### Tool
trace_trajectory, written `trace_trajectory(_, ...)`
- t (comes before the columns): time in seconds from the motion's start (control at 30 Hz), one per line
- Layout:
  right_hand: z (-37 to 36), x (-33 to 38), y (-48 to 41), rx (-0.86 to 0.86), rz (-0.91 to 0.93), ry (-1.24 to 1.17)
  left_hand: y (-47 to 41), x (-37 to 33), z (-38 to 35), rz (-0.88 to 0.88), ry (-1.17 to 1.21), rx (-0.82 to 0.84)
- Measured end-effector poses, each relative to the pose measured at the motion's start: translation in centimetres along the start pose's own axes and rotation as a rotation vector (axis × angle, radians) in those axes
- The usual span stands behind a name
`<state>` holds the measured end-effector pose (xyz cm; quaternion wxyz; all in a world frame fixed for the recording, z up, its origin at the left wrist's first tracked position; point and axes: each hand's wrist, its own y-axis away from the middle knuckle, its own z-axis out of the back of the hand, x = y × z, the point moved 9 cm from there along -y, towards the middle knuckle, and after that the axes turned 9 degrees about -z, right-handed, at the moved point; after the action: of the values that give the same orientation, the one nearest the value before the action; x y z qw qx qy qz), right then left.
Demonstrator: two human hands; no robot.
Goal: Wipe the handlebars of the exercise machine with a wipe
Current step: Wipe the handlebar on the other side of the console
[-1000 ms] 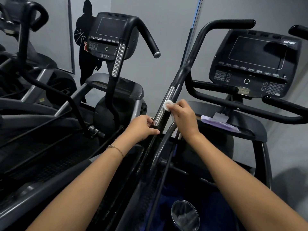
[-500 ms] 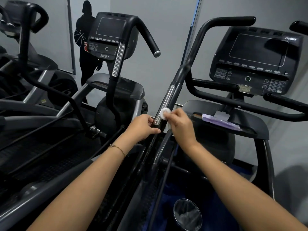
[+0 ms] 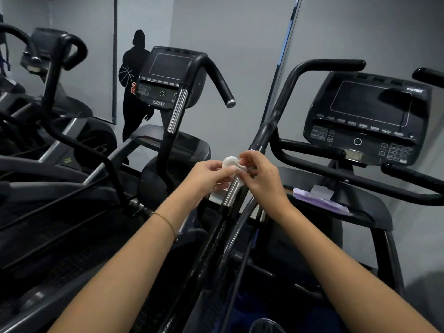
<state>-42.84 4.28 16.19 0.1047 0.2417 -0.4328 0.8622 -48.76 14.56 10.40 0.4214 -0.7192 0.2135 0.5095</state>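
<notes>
Two hands (image 3: pixel 206 180) (image 3: pixel 263 180), one wipe (image 3: pixel 230 162), one bracelet (image 3: pixel 169 224)

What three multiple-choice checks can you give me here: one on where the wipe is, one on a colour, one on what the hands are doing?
1. Where is the small white wipe?
A. on a console screen
B. at the chrome section of the slanted black handlebar
C. on the floor

2. What colour is the flat packet on the right machine's dark tray?
A. red
B. green
C. purple

3. What are the left hand and right hand doing?
A. both pinch the wipe
B. both hang free
C. both grip the top bar

Answers: B, the wipe is held right at the chrome tube; C, the packet is pale purple; A, fingers of both hands close on the wipe.
</notes>
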Motion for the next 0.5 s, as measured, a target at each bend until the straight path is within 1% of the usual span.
trace_trajectory(0.13,1.0,-0.7,-2.0,0.008,-0.02,-0.049,-2.2,-0.5,-0.3,-0.061,0.069,-0.072)
trace_trajectory(0.2,2.5,-1.6,-3.4,-0.008,-0.057,-0.001,-3.7,-0.9,0.5,-0.083,0.053,-0.155)
trace_trajectory(0.23,3.4,-2.3,-4.3,-0.023,-0.08,0.093,-4.7,-1.2,1.4,-0.114,-0.017,-0.232)
trace_trajectory(0.27,3.9,-3.2,-5.0,-0.017,-0.097,0.236,-5.6,-1.6,2.5,-0.153,-0.137,-0.314)
trace_trajectory(0.33,3.2,-5.0,-5.8,0.089,-0.108,0.558,-6.7,-2.7,3.5,-0.209,-0.399,-0.422)
trace_trajectory(0.37,2.5,-5.8,-5.9,0.148,-0.117,0.662,-7.2,-3.2,3.3,-0.232,-0.489,-0.428)
trace_trajectory(0.4,2.1,-6.4,-5.7,0.185,-0.137,0.714,-7.7,-3.5,2.7,-0.26,-0.544,-0.407)
trace_trajectory(0.5,2.2,-7.1,-5.4,0.208,-0.181,0.759,-8.7,-3.6,-0.4,-0.342,-0.64,-0.281)
